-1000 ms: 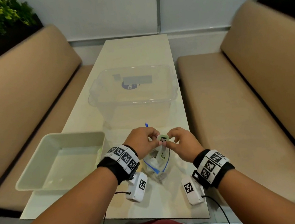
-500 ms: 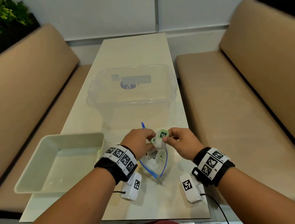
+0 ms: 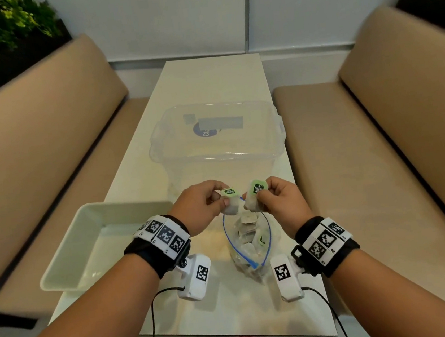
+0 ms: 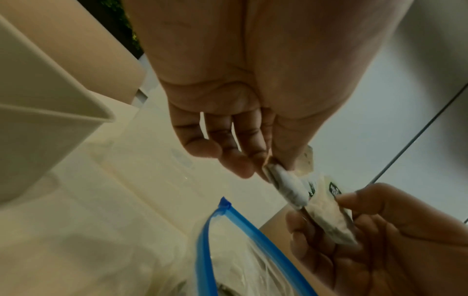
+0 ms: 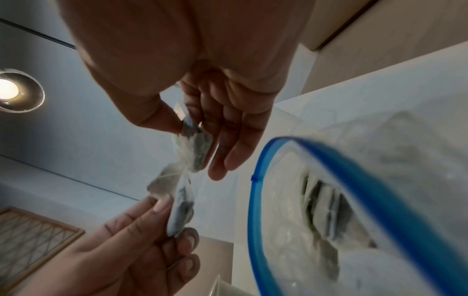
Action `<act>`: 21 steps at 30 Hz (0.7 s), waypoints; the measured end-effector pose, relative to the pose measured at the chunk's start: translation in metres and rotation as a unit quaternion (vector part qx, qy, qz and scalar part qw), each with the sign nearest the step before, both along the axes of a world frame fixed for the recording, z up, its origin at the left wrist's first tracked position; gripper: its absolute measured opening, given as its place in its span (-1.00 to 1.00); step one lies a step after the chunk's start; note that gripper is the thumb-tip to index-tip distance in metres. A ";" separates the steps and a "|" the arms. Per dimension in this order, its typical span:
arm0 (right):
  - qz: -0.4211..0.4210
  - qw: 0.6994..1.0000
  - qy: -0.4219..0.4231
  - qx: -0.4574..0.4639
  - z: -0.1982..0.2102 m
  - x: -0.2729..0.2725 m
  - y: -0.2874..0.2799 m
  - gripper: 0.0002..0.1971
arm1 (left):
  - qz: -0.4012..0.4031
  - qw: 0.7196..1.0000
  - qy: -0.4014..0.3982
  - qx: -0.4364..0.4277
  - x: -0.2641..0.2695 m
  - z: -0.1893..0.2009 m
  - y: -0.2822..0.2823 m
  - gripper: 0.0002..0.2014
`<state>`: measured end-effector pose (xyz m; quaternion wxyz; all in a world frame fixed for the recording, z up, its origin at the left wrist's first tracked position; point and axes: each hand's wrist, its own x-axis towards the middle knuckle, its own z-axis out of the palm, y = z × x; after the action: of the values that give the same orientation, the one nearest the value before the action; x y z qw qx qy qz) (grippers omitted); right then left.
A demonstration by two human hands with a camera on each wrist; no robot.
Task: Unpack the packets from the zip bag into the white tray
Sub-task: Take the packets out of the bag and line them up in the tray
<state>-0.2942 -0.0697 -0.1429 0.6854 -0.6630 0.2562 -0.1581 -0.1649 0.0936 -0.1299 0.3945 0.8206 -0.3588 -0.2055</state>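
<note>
A clear zip bag (image 3: pixel 249 245) with a blue seal stands open on the table near me, several packets inside; it also shows as the zip bag (image 4: pixel 243 250) and the zip bag (image 5: pixel 341 210) in the wrist views. Just above its mouth, my left hand (image 3: pixel 206 206) pinches one small white packet with a green label (image 3: pixel 230 199), seen again as the packet (image 4: pixel 286 186). My right hand (image 3: pixel 275 201) pinches a second packet (image 3: pixel 256 195), the packet (image 5: pixel 197 148). The two packets nearly touch. The white tray (image 3: pixel 68 258) sits left of the bag and holds nothing.
A large clear lidded plastic box (image 3: pixel 215 141) stands on the table just beyond my hands. Beige bench seats (image 3: pixel 382 166) flank the narrow table on both sides. Cables run from the wrist cameras off the table's near edge.
My hands have risen a little and drawn apart. What looked like one bunch of packets held between both hands is now two separate packets, one in each hand.
</note>
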 end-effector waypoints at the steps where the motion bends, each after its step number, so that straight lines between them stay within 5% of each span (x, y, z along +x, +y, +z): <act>1: 0.003 1.000 0.000 0.007 0.003 0.003 0.004 -0.90 | -0.002 1.000 -0.001 -0.010 0.003 0.003 0.004 -0.77; 5: 0.004 1.000 -0.014 -0.013 0.006 0.019 0.018 -0.70 | 0.005 1.000 -0.013 -0.028 0.015 0.014 0.021 -0.89; 16: 0.100 0.994 -0.017 0.027 0.022 0.077 0.082 -0.69 | 0.102 0.993 -0.042 -0.044 0.058 0.032 0.081 -0.87; 21: 0.111 0.993 -0.020 -0.023 0.018 0.104 0.109 -0.93 | 0.097 0.993 -0.006 -0.065 0.078 0.037 0.107 -0.93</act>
<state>-0.1898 0.0395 -0.1253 0.6884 -0.6995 0.1636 -0.1002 -0.0867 0.2004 -0.0926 0.4630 0.8253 -0.2926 -0.1379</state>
